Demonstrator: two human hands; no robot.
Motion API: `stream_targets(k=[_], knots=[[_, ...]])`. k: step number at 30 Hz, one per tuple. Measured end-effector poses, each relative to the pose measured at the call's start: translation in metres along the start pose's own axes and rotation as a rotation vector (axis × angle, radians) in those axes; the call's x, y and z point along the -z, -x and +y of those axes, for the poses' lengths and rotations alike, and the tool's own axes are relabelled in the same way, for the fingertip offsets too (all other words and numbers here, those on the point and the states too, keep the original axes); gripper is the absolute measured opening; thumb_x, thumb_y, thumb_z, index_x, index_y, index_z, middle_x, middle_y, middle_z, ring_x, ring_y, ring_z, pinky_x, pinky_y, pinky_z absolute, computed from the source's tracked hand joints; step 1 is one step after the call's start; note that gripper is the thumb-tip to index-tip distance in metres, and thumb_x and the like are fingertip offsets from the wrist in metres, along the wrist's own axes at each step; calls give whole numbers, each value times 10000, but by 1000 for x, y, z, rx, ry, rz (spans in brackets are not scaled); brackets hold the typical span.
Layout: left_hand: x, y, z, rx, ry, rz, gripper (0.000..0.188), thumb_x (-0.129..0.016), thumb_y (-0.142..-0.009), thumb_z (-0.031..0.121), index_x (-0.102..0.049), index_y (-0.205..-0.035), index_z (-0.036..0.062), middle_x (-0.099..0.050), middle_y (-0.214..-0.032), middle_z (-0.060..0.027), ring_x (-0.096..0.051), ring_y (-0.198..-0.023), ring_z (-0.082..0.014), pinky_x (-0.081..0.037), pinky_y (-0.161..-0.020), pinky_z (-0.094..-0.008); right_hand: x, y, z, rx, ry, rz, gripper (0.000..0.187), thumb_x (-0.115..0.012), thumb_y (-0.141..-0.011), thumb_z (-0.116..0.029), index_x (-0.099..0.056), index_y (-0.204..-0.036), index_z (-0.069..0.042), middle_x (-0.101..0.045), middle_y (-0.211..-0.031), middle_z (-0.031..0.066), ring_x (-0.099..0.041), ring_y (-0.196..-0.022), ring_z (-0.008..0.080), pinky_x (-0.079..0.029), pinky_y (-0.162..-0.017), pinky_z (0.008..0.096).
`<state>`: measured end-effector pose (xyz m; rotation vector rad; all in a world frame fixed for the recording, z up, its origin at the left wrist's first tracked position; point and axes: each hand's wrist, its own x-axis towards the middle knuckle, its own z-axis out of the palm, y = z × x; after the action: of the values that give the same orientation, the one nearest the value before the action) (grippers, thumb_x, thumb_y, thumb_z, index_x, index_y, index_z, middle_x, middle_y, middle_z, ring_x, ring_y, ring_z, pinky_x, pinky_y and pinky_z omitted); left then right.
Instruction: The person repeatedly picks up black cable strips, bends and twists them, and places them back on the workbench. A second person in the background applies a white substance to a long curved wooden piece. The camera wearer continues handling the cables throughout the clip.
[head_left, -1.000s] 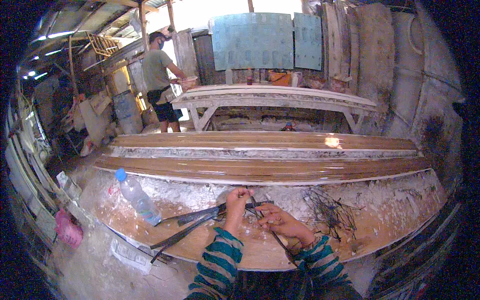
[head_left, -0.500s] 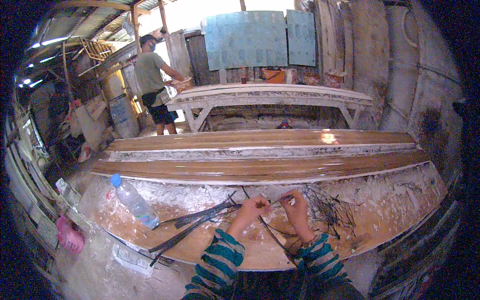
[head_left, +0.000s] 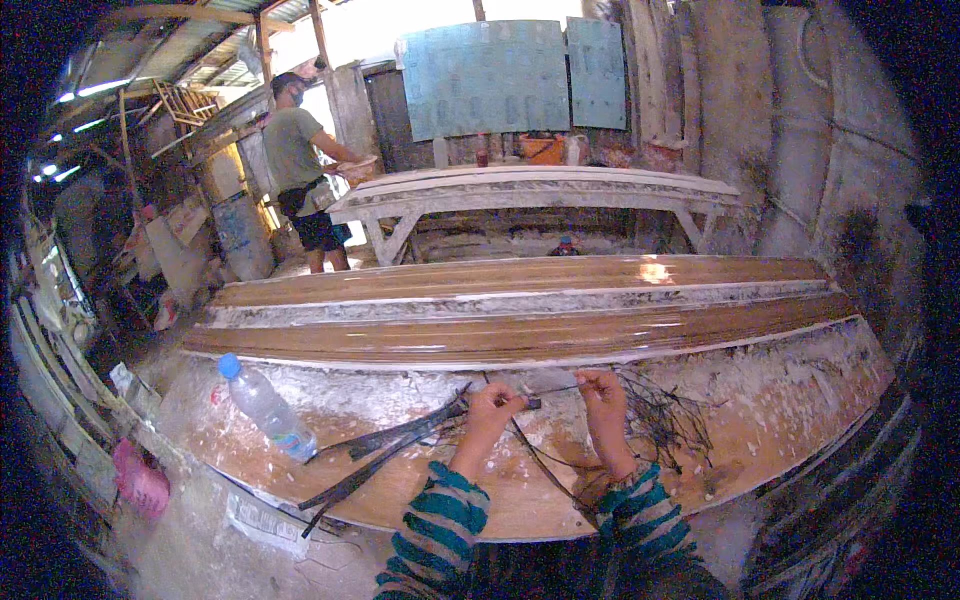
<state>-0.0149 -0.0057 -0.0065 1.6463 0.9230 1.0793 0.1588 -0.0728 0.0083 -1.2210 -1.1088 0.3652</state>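
Note:
A thin dark strand [head_left: 553,389] runs nearly straight between my two hands over the worktable. My left hand [head_left: 490,412] is closed in a pinch on its left end, with a small dark piece showing at the fingertips. My right hand [head_left: 603,402] pinches the other end. Below my left hand a long, narrow dark strip [head_left: 545,468] slants down toward the table's near edge. To the left lies a bundle of flat black strips [head_left: 385,446]. A tangle of thin dark strands [head_left: 668,420] spreads beside my right hand.
A clear plastic bottle with a blue cap [head_left: 265,405] lies on the left of the white-spattered table [head_left: 790,400]. Beyond are two long brown glossy panels [head_left: 480,340] and a white bench [head_left: 540,190]. A person [head_left: 300,165] stands at the bench's left end. A pink container [head_left: 140,480] is at left.
My hands have moved apart, the right one slightly rightward and up. The strand between them now shows as a longer, straighter line.

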Motion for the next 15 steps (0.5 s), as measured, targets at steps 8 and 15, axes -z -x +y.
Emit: stream_targets(k=[8,15], knots=[[18,-5,-4,17,342,523,157,-702,-698,133,-575,-715,42,-552,-687,8,-472,-655,-83,-370,-620,-222,-20,26,-17,119,-168,-730,184,-657,-716,-116,-655,-896,-76,-459,-1119,93,-444,-1053,220,-361,-882,323],[15,-8,-7,-9,144,387,142,-691,-713,152,-623,-753,34,-581,-699,4,-501,-681,-88,-382,-643,-229,-16,24,-21,296,47,-734,156,-679,-699,-171,-686,-847,-121,-552,-1043,82,-447,-1062,238,-323,-916,351]])
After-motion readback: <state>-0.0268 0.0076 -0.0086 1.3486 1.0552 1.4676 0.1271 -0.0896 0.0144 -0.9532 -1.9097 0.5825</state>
